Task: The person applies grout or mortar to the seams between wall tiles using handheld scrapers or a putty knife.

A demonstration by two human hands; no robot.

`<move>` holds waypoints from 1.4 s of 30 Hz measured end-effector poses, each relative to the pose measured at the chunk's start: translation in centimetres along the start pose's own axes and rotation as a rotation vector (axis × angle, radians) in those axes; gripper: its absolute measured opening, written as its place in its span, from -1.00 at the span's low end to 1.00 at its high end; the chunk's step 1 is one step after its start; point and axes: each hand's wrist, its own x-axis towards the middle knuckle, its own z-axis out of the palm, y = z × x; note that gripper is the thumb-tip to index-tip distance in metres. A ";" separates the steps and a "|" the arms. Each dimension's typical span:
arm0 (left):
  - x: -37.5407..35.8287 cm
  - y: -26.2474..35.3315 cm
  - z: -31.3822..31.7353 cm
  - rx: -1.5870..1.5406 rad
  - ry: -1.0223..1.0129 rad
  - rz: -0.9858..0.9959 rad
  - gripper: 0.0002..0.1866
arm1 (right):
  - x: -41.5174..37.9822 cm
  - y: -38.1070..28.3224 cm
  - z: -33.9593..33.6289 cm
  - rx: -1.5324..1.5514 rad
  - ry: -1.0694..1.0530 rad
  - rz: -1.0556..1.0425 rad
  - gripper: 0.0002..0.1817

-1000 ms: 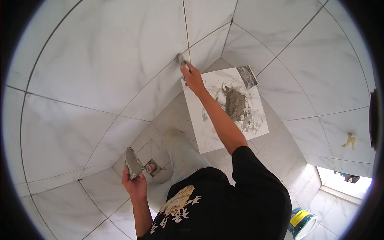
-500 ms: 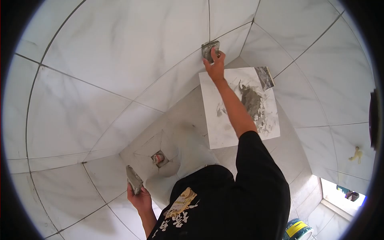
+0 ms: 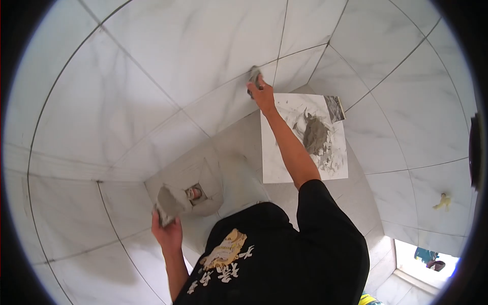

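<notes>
My left hand (image 3: 168, 233), fingers closed, grips a small flat plate (image 3: 169, 204) coated with grey paste, held up at the lower left near the drain hole (image 3: 194, 193). Up at the wall, my right hand (image 3: 262, 96) closes around a grey-smeared scraper (image 3: 254, 77). The scraper's edge lies at the joint between two marbled white wall tiles (image 3: 203, 56), left of a vertical joint. Beneath my right forearm, a white board (image 3: 278, 165) on the floor carries a heap of grey paste (image 3: 316, 134).
A dark patterned piece (image 3: 334, 109) lies at the board's upper right corner. Tiled walls meet in a corner beyond the board. A yellow-labelled container (image 3: 370, 299) shows at the bottom edge. At the lower right is a bright opening (image 3: 409, 252). A yellowish lump (image 3: 443, 202) sticks to the right wall.
My right hand has moved left along the joint with the scraper, away from the vertical joint. My left hand has turned its plate so the paste-covered face shows. The view has shifted slightly.
</notes>
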 end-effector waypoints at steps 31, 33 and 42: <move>6.5 0.9 -3.4 0.319 -0.004 -0.059 -0.66 | -5.9 -2.8 -5.1 0.336 -0.136 0.096 -0.11; 5.8 0.1 -7.5 0.229 0.245 -0.042 -0.69 | -1.1 1.6 -4.6 0.117 0.041 -0.259 -0.11; -1.6 -1.5 -19.9 0.050 0.398 -0.123 -0.67 | 1.8 5.6 -2.8 -0.531 0.178 -0.400 -0.07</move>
